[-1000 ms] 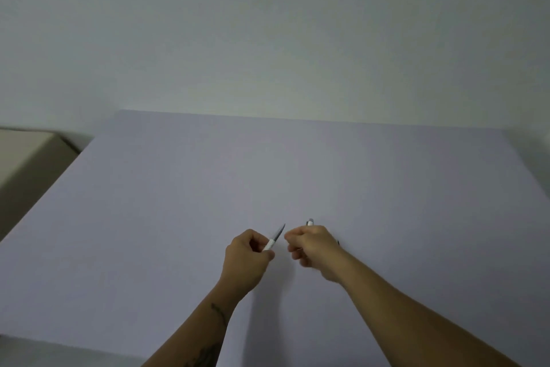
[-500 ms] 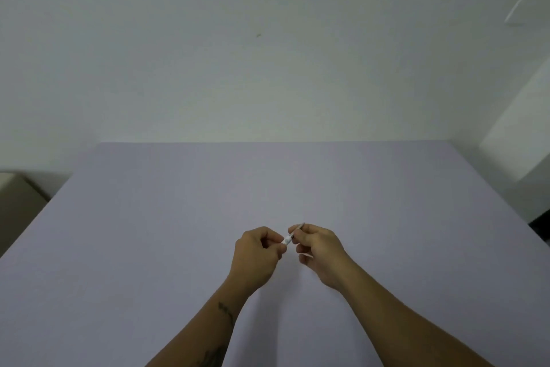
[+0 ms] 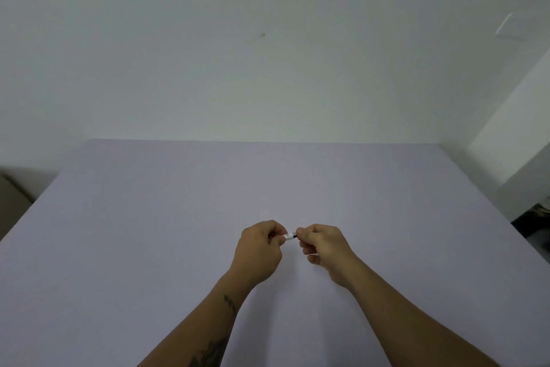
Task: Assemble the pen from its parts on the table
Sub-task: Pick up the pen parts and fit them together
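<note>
left hand: fingers curled, pinching the pen's left end, which they hide
pen: between both hands above the table; only a short white and dark stretch shows
right hand: fingers curled, pinching the pen's right end
table: smooth, matte, pale lilac
</note>
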`<state>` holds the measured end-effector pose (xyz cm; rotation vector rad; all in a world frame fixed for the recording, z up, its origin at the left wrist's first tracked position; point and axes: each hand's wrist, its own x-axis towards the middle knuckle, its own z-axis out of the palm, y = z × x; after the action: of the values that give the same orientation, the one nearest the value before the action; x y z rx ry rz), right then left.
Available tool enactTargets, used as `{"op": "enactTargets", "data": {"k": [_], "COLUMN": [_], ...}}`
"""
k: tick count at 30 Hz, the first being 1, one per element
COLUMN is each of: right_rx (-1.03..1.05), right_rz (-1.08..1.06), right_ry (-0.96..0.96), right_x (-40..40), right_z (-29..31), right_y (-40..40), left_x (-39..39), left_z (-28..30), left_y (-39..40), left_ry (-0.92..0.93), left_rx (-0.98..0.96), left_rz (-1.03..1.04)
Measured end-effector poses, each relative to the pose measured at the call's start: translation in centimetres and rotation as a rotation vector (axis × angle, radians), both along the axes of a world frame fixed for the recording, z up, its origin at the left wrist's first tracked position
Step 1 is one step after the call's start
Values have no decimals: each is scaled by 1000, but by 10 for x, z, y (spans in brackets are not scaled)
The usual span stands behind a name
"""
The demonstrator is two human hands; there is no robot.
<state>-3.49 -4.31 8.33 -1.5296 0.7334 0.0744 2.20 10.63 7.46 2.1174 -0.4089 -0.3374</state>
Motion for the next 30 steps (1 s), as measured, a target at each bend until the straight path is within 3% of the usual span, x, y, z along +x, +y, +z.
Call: {"op": "enactTargets", "data": {"k": [3, 19, 30], "right_rx": [-130, -379, -420], "right_rz": [25, 171, 204], "right_ry": [-34, -88, -114], "right_x": [2, -1, -4], "right_z": [1, 1, 7], "right_y": [0, -7, -3], "left_x": [3, 11, 4], "left_z": [-1, 9, 6], "left_y": [0, 11, 14], "left_ry": [32, 21, -7], "left_rx": [-5, 40, 109], "left_rz": [-2, -92, -54]}}
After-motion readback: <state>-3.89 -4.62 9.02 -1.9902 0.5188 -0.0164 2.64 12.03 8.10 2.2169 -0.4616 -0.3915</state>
